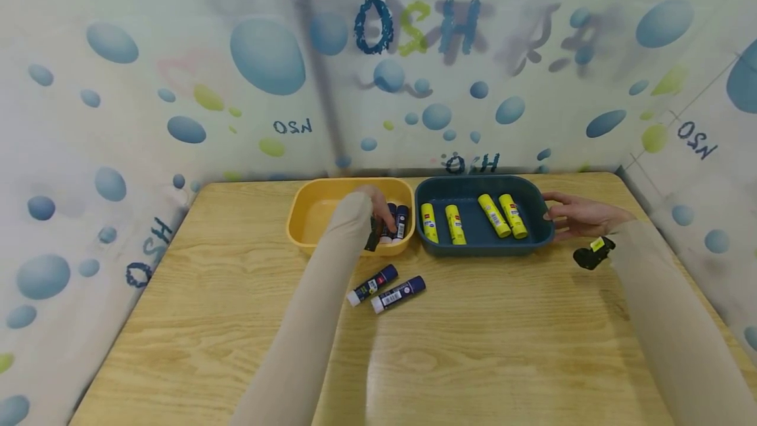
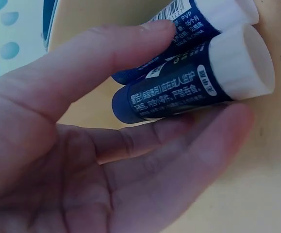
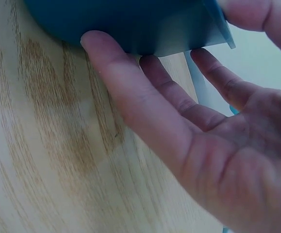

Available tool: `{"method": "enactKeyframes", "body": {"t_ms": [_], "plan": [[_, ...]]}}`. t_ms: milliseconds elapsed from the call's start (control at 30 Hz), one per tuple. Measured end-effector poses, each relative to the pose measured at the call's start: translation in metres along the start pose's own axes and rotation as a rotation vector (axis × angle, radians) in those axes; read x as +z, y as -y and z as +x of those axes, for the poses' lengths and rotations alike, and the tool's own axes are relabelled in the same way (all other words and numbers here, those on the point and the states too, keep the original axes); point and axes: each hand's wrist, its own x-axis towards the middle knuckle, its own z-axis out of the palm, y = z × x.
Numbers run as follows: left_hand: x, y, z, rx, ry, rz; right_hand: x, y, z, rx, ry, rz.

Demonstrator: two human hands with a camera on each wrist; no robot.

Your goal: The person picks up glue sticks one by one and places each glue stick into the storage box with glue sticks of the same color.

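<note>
My left hand (image 1: 378, 202) reaches down into the yellow bin (image 1: 307, 242). Its thumb lies over one navy glue stick (image 2: 155, 60), and its extended fingers run along the side of a second navy glue stick (image 2: 179, 87). Both sticks lie side by side in the bin with white ends. At the right end of the dark blue bin (image 1: 473, 250), my right hand (image 1: 585, 215) holds the rim. Its thumb is at the rim (image 3: 218, 22), while the other fingers rest against the outer wall.
Several yellow glue sticks (image 1: 455, 223) lie inside the blue bin. Two more navy glue sticks, a farther one (image 1: 372, 284) and a nearer one (image 1: 399, 294), lie on the wooden table (image 1: 503, 334) before the bins. A patterned wall (image 1: 355, 104) stands close behind.
</note>
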Motion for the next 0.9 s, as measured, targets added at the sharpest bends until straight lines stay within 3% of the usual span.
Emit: {"method": "enactKeyframes", "body": {"t_ms": [233,367,700,800,900], "plan": [[-0.005,0.002,-0.004,0.029,-0.043,0.098,0.001,0.003,0.001,0.0,0.009,-0.015],[-0.009,0.003,-0.009,0.036,-0.09,0.077,0.001,0.004,0.002,-0.003,0.014,-0.032],[-0.029,0.018,-0.025,0.164,-0.01,0.251,0.0,0.001,0.002,-0.01,-0.008,-0.03],[-0.034,0.024,-0.03,0.184,-0.009,0.217,-0.001,-0.002,0.002,-0.015,-0.005,-0.01],[-0.036,0.028,-0.036,0.179,-0.045,0.134,-0.002,-0.004,0.001,-0.019,0.002,-0.005]]}}
